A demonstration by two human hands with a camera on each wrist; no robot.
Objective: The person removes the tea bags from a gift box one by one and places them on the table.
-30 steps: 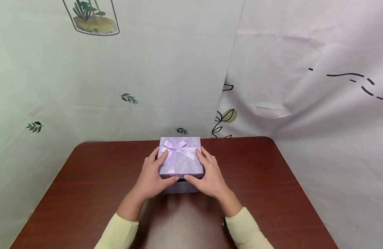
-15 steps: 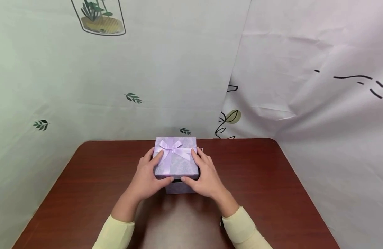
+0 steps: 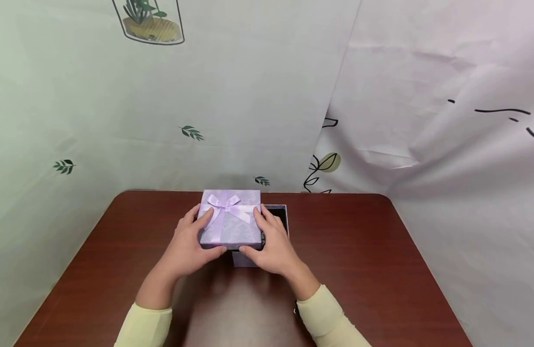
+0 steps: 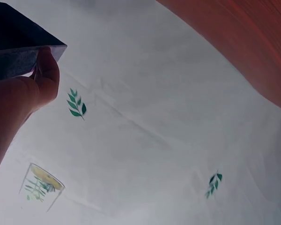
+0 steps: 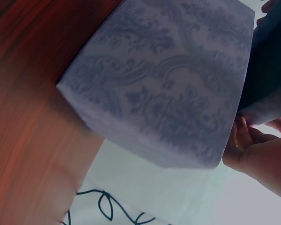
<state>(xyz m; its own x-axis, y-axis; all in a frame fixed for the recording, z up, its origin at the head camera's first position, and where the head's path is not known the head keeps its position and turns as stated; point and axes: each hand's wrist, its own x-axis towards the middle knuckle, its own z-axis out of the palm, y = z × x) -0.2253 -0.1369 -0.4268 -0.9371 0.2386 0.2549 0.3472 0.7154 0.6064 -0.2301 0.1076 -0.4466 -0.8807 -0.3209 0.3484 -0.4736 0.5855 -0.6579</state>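
A square lilac lid (image 3: 238, 229) with a ribbon bow is held level above a matching box (image 3: 245, 259), shifted to the box's left. My left hand (image 3: 185, 245) grips the lid's left side, and my right hand (image 3: 273, 245) grips its right side. Past the right hand the box's dark inside shows; what lies in it I cannot tell. In the right wrist view the patterned box (image 5: 154, 84) stands on the table, and the lid's dark underside (image 5: 267, 70) is beside it. The left wrist view has the lid (image 4: 18, 61) pinched at its edge by the left hand (image 4: 18, 98).
The brown table (image 3: 358, 270) has rounded far corners. Behind and on both sides hangs a pale cloth (image 3: 249, 96) printed with leaves and a jar. A small dark item shows at the right sleeve's cuff (image 3: 320, 311).
Both hands have carried the lid to the left, off the top of the box, uncovering the box's right part and its dark inside. The head view has shifted slightly.
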